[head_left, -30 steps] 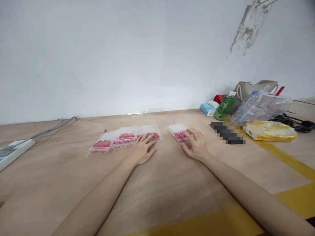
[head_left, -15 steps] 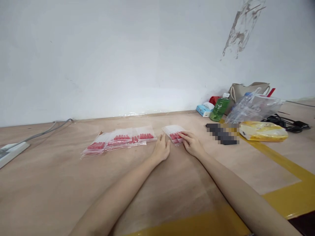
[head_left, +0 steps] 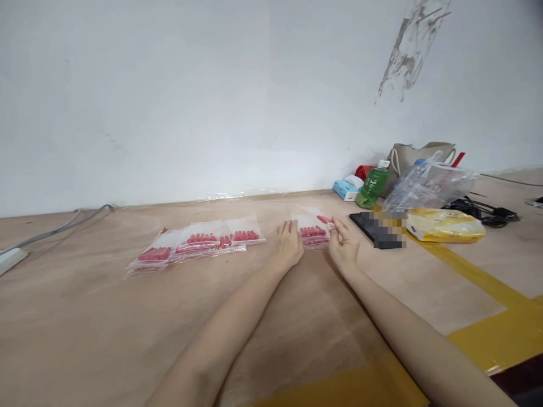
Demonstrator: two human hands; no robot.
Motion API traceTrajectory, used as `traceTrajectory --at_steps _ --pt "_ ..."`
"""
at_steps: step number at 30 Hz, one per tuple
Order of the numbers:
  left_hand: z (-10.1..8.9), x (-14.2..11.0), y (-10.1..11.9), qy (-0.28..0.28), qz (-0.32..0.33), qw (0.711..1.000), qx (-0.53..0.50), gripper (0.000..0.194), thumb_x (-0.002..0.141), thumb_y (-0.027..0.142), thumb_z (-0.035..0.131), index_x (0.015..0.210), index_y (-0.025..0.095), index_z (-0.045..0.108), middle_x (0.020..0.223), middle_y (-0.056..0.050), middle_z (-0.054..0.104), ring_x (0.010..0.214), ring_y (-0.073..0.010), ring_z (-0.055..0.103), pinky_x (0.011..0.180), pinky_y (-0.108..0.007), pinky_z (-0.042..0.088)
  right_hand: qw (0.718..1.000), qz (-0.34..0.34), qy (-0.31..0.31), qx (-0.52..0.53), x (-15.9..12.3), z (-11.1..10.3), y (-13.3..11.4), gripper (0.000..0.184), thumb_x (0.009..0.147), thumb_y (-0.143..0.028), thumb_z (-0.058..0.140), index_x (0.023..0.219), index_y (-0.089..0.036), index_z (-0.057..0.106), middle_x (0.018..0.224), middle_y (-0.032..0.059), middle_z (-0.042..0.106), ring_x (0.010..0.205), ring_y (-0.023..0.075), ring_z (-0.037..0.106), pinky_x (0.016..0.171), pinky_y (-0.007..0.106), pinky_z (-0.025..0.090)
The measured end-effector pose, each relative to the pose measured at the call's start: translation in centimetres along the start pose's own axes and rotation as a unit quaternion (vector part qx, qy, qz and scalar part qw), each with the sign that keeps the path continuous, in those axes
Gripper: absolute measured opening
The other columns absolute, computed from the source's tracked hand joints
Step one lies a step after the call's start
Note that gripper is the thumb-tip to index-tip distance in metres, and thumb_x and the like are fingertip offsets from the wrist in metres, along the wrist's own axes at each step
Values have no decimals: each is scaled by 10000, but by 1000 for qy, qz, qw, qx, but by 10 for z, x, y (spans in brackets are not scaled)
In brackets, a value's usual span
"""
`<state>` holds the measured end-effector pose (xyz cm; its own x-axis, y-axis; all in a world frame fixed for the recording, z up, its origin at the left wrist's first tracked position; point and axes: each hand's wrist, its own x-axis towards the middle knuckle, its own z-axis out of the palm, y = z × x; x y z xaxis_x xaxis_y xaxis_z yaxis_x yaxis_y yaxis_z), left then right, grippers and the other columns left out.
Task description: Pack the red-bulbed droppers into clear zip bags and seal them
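A small stack of clear zip bags (head_left: pixel 313 232) with red pieces in them lies between my hands. My left hand (head_left: pixel 290 245) rests against the stack's left edge, fingers stretched out and slightly apart. On the other side my right hand (head_left: pixel 344 244) is closed, pinching the edge of the top zip bag (head_left: pixel 324 219). That bag's right side is raised and tilted, with red pieces showing near my fingertips. Further left, an overlapping row of similar bags (head_left: pixel 202 239) lies flat on the table; what the red pieces are is too small to tell.
Right of my hands lies a dark flat object (head_left: pixel 360 223), partly blurred out. Beyond are a yellow tissue pack (head_left: pixel 445 226), a green bottle (head_left: pixel 374 186), a blue tissue pack (head_left: pixel 345 190), a plastic bag (head_left: pixel 419 189) and black cables (head_left: pixel 500 215). A grey cable (head_left: pixel 63 227) runs along the left.
My right hand has closed on the top bag and raised its right side. My left hand has come up against the stack's left edge. The view has shifted slightly to the right.
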<state>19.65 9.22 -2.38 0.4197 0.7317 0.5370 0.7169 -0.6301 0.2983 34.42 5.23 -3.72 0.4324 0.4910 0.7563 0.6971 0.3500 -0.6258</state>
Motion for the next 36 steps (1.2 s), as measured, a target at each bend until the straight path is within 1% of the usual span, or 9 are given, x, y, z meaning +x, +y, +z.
traceTrajectory --at_steps 3,6,10,14,19,22,25,29,36 --pt "-30 -11 -33 -2 27 999 45 253 834 222 428 1031 127 556 1179 -170 521 1178 -333 379 1007 -565 141 995 -84 -55 -4 -10 14 -19 349 854 -241 389 1142 -191 579 1070 123 587 1017 209 534 897 406 433" --pt "-58 -26 -68 -25 49 996 76 191 831 274 457 886 171 608 966 -124 622 1035 -316 499 967 -587 200 978 -164 -127 -20 -22 29 -36 363 847 -161 381 1156 -210 564 1069 116 571 1030 203 515 893 396 435" --pt "-79 -49 -87 -20 79 992 98 248 842 299 450 1033 199 573 1111 -109 575 1119 -293 453 975 -530 266 947 -230 -220 -47 -35 43 -45 341 832 -133 416 1113 -222 587 1038 91 582 1004 190 517 841 339 459" --pt "-79 -64 -76 11 126 991 52 395 803 287 496 1182 180 477 1211 -119 497 1144 -270 439 973 -453 342 933 -247 -254 -53 -36 43 -42 346 819 -116 420 1104 -225 582 1026 84 576 952 183 529 785 323 461" --pt "-69 -65 -60 -10 155 987 -35 337 799 286 536 1122 193 509 1153 -92 519 1052 -222 512 890 -363 448 925 -231 -254 -161 -22 22 -34 340 766 -163 518 1088 -238 599 986 74 593 938 224 495 801 374 380" --pt "-62 -60 -55 -4 188 982 -13 309 801 319 555 1078 183 541 1103 -82 560 997 -206 544 855 -334 473 916 -234 -249 -210 -15 13 -29 194 782 -205 527 906 -249 669 904 51 628 895 218 496 797 384 321" --pt "-56 -57 -53 16 215 976 40 206 830 254 507 1005 173 581 1024 -74 609 918 -192 583 807 -314 495 910 -259 -249 -208 -14 13 -29 170 812 -221 504 797 -241 672 868 33 643 870 197 497 835 387 278" --pt "-57 -57 -62 29 228 970 78 205 858 155 418 935 159 608 965 -86 633 862 -201 609 760 -334 511 906 -273 -255 -201 -18 15 -34 169 842 -247 476 842 -230 645 860 27 650 852 181 502 854 378 251" --pt "-64 -58 -88 41 271 953 127 227 884 147 399 926 164 621 967 -79 651 826 -182 641 712 -291 537 892 -316 -253 -202 -15 12 -39 191 864 -281 450 850 -220 631 769 16 639 766 153 510 871 371 229"
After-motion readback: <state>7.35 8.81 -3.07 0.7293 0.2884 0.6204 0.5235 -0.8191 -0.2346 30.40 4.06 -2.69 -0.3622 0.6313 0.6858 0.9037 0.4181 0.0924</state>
